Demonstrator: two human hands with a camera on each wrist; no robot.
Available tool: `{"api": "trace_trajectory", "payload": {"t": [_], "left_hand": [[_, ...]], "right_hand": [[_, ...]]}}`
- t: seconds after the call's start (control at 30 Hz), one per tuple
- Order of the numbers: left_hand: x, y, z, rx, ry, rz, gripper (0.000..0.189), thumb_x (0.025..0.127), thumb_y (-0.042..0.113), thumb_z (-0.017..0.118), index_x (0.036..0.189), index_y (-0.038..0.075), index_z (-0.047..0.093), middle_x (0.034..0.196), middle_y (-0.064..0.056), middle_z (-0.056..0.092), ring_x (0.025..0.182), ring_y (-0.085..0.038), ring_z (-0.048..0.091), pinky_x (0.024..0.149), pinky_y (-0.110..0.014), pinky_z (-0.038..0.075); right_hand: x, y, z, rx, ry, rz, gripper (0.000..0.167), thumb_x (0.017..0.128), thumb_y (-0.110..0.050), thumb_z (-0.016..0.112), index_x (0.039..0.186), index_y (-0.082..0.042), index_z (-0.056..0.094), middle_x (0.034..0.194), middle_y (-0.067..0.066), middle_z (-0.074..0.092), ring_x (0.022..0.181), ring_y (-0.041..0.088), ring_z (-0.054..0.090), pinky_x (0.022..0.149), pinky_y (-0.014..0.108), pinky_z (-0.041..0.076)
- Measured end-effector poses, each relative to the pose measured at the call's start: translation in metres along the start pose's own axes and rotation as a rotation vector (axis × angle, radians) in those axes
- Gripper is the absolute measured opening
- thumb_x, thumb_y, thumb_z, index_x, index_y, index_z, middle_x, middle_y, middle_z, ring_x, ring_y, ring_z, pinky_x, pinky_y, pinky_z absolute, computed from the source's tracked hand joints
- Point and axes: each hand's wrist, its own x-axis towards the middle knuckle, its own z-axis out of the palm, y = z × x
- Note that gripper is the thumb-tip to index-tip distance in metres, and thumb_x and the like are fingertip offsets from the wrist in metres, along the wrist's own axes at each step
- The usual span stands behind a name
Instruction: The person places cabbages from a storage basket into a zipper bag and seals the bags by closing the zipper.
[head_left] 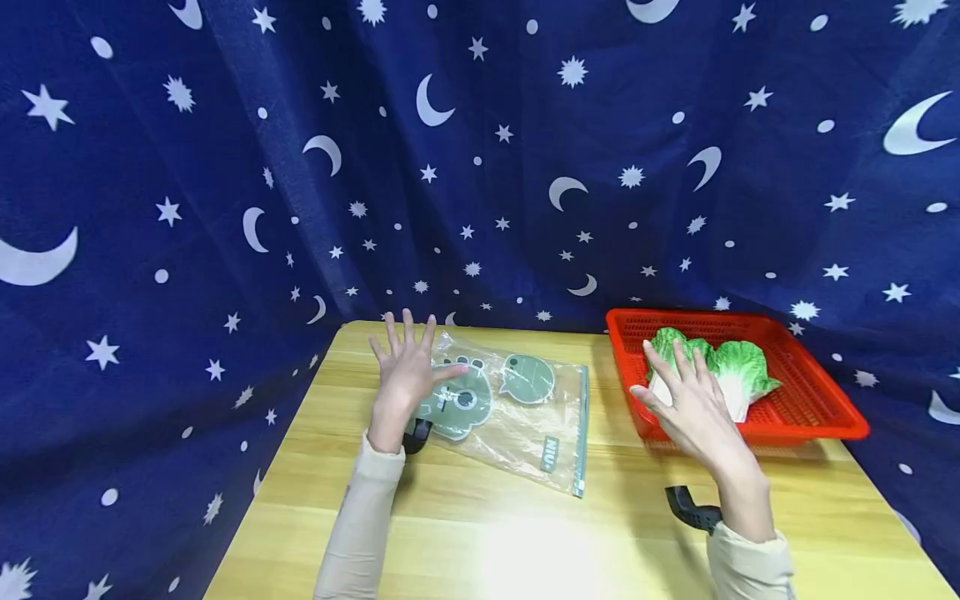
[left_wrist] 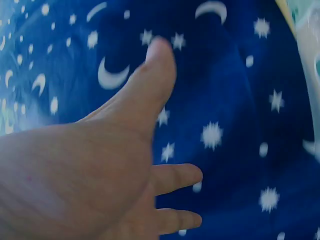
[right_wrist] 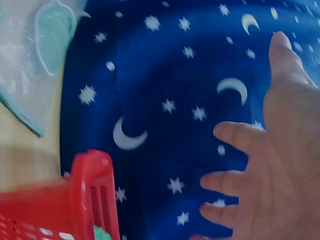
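My left hand (head_left: 405, 375) is spread with straight fingers over the left part of a clear plastic zip bag (head_left: 517, 442), overlapping it in the head view. The bag lies flat, printed with green cartoon shapes, its green zip edge to the right. Spread fingers also show on my right hand (head_left: 693, 408), which overlaps the near left side of a red plastic basket (head_left: 813, 392) in the head view. Inside that basket lie green-and-white leafy cabbages (head_left: 742, 371), partly hidden behind the right hand. Neither hand holds anything; the left wrist view shows the left thumb (left_wrist: 162, 65) stretched out.
A light wooden table (head_left: 480, 525) carries the bag and basket, with a bright glare near its front. Dark blue cloth (head_left: 510, 167) with white moons and stars hangs behind and along the left side. Each wrist wears a black camera mount (head_left: 692, 508).
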Motion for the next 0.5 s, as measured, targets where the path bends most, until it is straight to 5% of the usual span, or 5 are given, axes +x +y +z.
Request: {"api": "trace_trajectory", "payload": {"t": [0.17,0.3,0.43,0.5], "left_hand": [[0.003,0.029,0.019,-0.126,0.069,0.125,0.086,0.083,0.062,0.061,0.149,0.012,0.036,0.158,-0.024,0.014,0.147,-0.043,-0.001,0.116,-0.064,0.007],[0.002,0.059,0.039,-0.166,0.052,0.231,0.072,0.086,0.057,0.062,0.137,0.008,0.052,0.15,-0.021,0.037,0.143,-0.041,0.026,0.115,-0.058,0.026],[0.005,0.089,0.068,-0.114,0.005,0.332,0.051,0.086,0.052,0.065,0.115,0.01,0.066,0.116,-0.01,0.066,0.11,-0.029,0.061,0.091,-0.042,0.052],[0.007,0.103,0.085,-0.106,-0.026,0.369,0.04,0.087,0.048,0.066,0.1,0.011,0.068,0.095,-0.003,0.068,0.086,-0.021,0.064,0.071,-0.033,0.053]], "right_hand": [[-0.004,-0.013,0.013,0.053,0.032,-0.129,0.066,0.092,-0.049,0.059,0.148,-0.024,0.037,0.156,0.017,0.03,0.143,0.042,0.025,0.105,0.07,0.024],[-0.011,-0.017,0.034,0.081,0.036,-0.193,0.044,0.092,-0.044,0.061,0.124,-0.015,0.062,0.122,0.007,0.063,0.105,0.024,0.062,0.088,0.045,0.051],[-0.018,-0.011,0.059,0.184,-0.075,-0.17,0.021,0.093,-0.036,0.062,0.092,-0.015,0.065,0.075,-0.006,0.065,0.061,0.004,0.056,0.055,0.023,0.048],[-0.02,-0.006,0.073,0.248,-0.152,-0.136,0.017,0.093,-0.029,0.063,0.087,-0.014,0.061,0.064,-0.004,0.06,0.052,0.004,0.052,0.048,0.021,0.045]]}}
